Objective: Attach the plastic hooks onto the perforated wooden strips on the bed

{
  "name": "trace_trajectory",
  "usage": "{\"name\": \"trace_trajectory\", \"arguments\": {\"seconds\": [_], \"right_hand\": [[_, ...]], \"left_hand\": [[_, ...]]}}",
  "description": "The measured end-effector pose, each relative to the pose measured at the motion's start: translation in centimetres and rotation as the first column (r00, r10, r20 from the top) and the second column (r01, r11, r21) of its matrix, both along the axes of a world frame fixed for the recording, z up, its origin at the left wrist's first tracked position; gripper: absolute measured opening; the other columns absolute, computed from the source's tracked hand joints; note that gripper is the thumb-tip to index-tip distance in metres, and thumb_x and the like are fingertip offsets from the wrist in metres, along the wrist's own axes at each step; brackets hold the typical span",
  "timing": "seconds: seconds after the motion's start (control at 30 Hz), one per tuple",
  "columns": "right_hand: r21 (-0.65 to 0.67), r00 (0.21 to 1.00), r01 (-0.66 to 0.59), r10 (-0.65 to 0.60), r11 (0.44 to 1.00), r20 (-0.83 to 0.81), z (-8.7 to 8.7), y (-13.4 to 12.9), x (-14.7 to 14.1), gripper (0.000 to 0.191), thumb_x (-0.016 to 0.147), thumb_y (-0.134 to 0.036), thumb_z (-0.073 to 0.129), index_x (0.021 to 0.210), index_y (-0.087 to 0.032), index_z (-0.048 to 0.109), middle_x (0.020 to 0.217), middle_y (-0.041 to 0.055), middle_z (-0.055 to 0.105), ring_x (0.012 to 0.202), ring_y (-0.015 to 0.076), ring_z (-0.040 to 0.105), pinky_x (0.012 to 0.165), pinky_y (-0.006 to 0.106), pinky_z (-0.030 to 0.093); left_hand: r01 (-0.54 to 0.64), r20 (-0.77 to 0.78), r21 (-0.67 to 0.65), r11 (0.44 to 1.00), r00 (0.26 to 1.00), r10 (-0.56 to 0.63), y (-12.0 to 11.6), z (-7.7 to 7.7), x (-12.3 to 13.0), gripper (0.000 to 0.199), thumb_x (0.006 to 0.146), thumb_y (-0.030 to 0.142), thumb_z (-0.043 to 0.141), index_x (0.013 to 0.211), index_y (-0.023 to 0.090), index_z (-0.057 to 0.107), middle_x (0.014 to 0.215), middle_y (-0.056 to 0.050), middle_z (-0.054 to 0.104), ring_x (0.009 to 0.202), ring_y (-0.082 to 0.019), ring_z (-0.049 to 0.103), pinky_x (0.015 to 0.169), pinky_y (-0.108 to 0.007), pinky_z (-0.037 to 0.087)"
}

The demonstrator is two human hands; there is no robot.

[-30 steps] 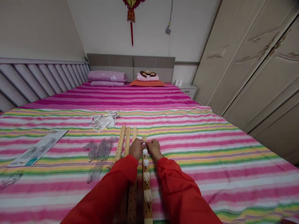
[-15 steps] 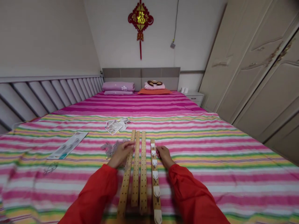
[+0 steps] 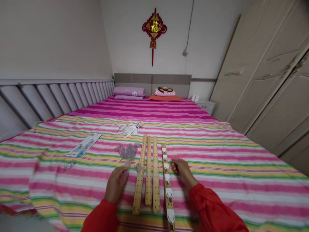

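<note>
Left hand (image 3: pixel 116 184) by clear plastic hooks (image 3: pixel 129 151), grip unclear; right hand (image 3: pixel 183 170), fingers narrowed, beside perforated wooden strip (image 3: pixel 168 185) bearing white hooks (image 3: pixel 169 193).

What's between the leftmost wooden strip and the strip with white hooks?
Between the leftmost strip and the hooked strip, the head view shows a drilled wooden strip and, right of it, a second drilled strip.
</note>
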State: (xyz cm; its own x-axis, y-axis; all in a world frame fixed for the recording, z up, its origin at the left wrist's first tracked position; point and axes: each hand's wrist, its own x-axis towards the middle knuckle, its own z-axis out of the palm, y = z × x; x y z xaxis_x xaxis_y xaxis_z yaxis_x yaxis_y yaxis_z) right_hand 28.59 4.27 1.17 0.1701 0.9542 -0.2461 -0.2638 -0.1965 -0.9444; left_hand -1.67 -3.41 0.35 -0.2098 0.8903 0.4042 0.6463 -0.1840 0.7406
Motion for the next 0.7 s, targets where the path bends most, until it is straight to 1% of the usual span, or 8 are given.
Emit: {"name": "trace_trajectory", "arguments": {"seconds": [0.13, 0.3, 0.4, 0.47, 0.5, 0.57, 0.63, 0.7], "right_hand": [[0.080, 0.997, -0.070, 0.067, 0.994, 0.040, 1.3, -2.3, -1.0, 0.021, 0.061, -0.033, 0.069, 0.057, -0.017, 0.056, 0.042, -0.0035, 0.052, 0.033, 0.0067, 0.040, 0.034, 0.019, 0.027], [0.124, 0.981, -0.188, 0.180, 0.974, 0.075, 2.4, -4.3, -1.6, 0.026, 0.060, -0.040, 0.071, 0.058, -0.017, 0.058, 0.046, -0.0030, 0.056, 0.031, 0.0067, 0.040, 0.033, 0.020, 0.028], [0.130, 0.977, -0.208, 0.198, 0.970, 0.082, 2.7, -5.0, -1.5, 0.028, 0.059, -0.043, 0.072, 0.059, -0.017, 0.059, 0.046, -0.0035, 0.055, 0.031, 0.0072, 0.041, 0.033, 0.020, 0.028], [0.139, 0.977, -0.210, 0.202, 0.968, 0.069, 2.8, -5.2, -1.6, 0.029, 0.059, -0.044, 0.073, 0.061, -0.018, 0.059, 0.047, -0.0036, 0.056, 0.032, 0.0071, 0.042, 0.033, 0.020, 0.028], [0.144, 0.976, -0.216, 0.209, 0.966, 0.062, 2.8, -5.2, -1.7, 0.030, 0.059, -0.044, 0.073, 0.062, -0.017, 0.059, 0.047, -0.0035, 0.056, 0.032, 0.0071, 0.042, 0.033, 0.020, 0.028], [0.156, 0.969, -0.247, 0.242, 0.956, 0.048, 2.9, -5.3, -2.1, 0.030, 0.060, -0.044, 0.073, 0.063, -0.017, 0.059, 0.048, -0.0031, 0.056, 0.033, 0.0073, 0.042, 0.034, 0.020, 0.028], [0.174, 0.959, -0.283, 0.280, 0.943, 0.039, 3.0, -5.3, -2.6, 0.029, 0.063, -0.044, 0.072, 0.066, -0.017, 0.060, 0.049, -0.0033, 0.056, 0.033, 0.0070, 0.041, 0.035, 0.020, 0.027], [0.204, 0.951, -0.309, 0.305, 0.929, 0.048, 3.4, -5.4, -3.2, 0.027, 0.064, -0.043, 0.071, 0.070, -0.017, 0.062, 0.051, -0.0035, 0.056, 0.035, 0.0068, 0.041, 0.036, 0.020, 0.028]], "left_hand": [[0.134, -0.239, 0.032, 0.990, 0.963, -0.122, 2.1, 0.8, 2.2, 0.027, 0.077, 0.020, 0.049, 0.095, 0.023, 0.070, 0.101, -0.008, 0.069, 0.100, -0.024, 0.059, 0.092, -0.041, 0.045], [0.183, -0.277, -0.043, 0.982, 0.942, -0.187, 3.9, 0.5, 2.8, 0.023, 0.077, 0.019, 0.050, 0.082, 0.023, 0.072, 0.090, -0.008, 0.071, 0.093, -0.025, 0.061, 0.088, -0.041, 0.046], [0.168, -0.171, -0.049, 0.984, 0.970, -0.174, 4.1, 1.2, 2.3, 0.017, 0.076, 0.027, 0.055, 0.079, 0.023, 0.071, 0.088, -0.008, 0.071, 0.090, -0.025, 0.062, 0.087, -0.041, 0.047], [0.127, 0.043, -0.084, 0.988, 0.991, -0.124, 4.0, 2.0, 2.3, 0.016, 0.073, 0.032, 0.060, 0.079, 0.022, 0.070, 0.087, -0.007, 0.072, 0.087, -0.024, 0.063, 0.083, -0.039, 0.049], [0.125, 0.191, -0.122, 0.985, 0.976, -0.100, 3.9, 2.6, 2.5, 0.017, 0.071, 0.034, 0.063, 0.080, 0.021, 0.069, 0.085, -0.007, 0.072, 0.085, -0.023, 0.064, 0.081, -0.037, 0.050], [0.195, 0.505, -0.212, 0.958, 0.861, -0.063, 3.6, 3.6, 3.1, 0.021, 0.069, 0.036, 0.067, 0.079, 0.019, 0.067, 0.081, -0.006, 0.071, 0.081, -0.021, 0.066, 0.073, -0.032, 0.052], [0.330, 0.745, -0.259, 0.908, 0.666, -0.029, 3.2, 4.6, 4.2, 0.021, 0.067, 0.034, 0.071, 0.076, 0.018, 0.063, 0.077, -0.005, 0.070, 0.077, -0.017, 0.066, 0.064, -0.026, 0.052], [0.428, 0.884, -0.255, 0.867, 0.466, 0.030, 2.7, 5.4, 5.5, 0.018, 0.066, 0.027, 0.074, 0.075, 0.018, 0.060, 0.077, -0.003, 0.069, 0.073, -0.014, 0.067, 0.058, -0.020, 0.051]]}}
